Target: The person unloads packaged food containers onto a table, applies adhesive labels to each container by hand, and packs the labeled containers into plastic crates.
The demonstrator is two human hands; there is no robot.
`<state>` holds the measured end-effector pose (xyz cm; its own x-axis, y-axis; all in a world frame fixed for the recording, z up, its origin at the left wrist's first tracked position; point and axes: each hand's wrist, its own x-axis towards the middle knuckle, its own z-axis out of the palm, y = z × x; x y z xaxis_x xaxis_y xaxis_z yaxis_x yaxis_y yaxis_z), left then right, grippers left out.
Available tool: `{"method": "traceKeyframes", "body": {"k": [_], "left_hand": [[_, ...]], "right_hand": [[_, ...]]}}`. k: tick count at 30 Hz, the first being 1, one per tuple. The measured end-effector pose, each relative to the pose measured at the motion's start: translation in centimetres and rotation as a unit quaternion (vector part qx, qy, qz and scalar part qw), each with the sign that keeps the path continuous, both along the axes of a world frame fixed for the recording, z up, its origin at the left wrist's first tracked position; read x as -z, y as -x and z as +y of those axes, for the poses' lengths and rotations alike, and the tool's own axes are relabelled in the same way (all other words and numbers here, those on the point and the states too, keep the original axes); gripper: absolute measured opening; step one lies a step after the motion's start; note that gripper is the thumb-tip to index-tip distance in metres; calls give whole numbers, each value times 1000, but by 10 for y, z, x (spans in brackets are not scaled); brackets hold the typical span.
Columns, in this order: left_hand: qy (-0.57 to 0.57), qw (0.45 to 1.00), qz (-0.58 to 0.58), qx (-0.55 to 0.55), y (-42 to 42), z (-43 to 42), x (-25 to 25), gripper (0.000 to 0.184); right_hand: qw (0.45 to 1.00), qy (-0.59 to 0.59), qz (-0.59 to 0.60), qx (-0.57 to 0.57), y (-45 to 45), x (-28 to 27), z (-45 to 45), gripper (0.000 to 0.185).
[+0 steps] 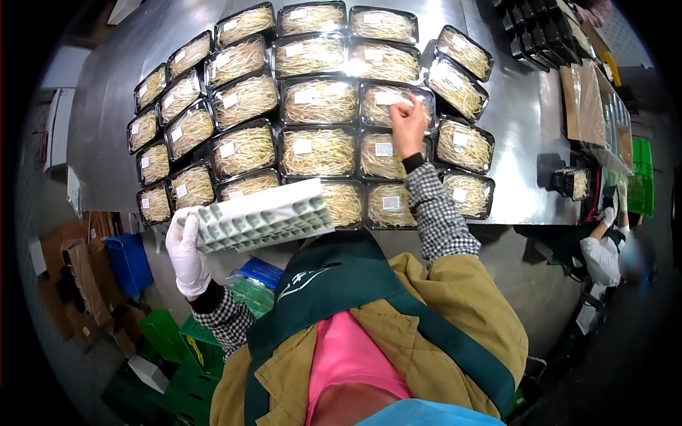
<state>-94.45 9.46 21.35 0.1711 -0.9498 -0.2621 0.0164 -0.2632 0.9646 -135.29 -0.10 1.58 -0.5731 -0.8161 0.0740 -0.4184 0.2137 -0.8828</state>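
Observation:
My left hand (187,254), in a white glove, grips the left end of some sticker sheets (266,213) with rows of greenish oval stickers. The sheets are held tilted over the table's near edge and cover part of the front trays. My right hand (408,128), bare, is over a black tray of bean sprouts (376,116) in the second column from the right. Its thumb and forefinger are pinched together near the tray's white label (388,98); whatever they hold is too small to make out. Several similar wrapped trays, such as one bean sprout tray (317,153), stand in rows around it.
The trays lie on a steel table (522,142). Stacked black trays (522,35) and a cardboard box (582,99) are at the right, where a co-worker (604,252) handles things. Green crates (192,383) and a blue bin (128,264) stand below left.

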Motion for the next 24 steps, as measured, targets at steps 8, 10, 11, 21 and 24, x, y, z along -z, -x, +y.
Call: {"method": "traceKeyframes", "body": {"k": [8, 10, 11, 21, 24], "left_hand": [[16, 998, -43, 39, 19, -1, -9, 12], [4, 999, -27, 45, 13, 4, 1, 15], [-6, 999, -17, 44, 13, 6, 4, 15], [-42, 989, -24, 143, 53, 7, 4, 26], [20, 988, -34, 151, 71, 14, 5, 25]], "right_hand": [[956, 8, 289, 47, 15, 4, 26, 25], [992, 12, 124, 10, 17, 11, 60, 16], [994, -18, 111, 0, 7, 6, 81, 15], [961, -47, 272, 11, -34, 1, 116, 22], [999, 5, 41, -16, -42, -50, 114, 16]]}}
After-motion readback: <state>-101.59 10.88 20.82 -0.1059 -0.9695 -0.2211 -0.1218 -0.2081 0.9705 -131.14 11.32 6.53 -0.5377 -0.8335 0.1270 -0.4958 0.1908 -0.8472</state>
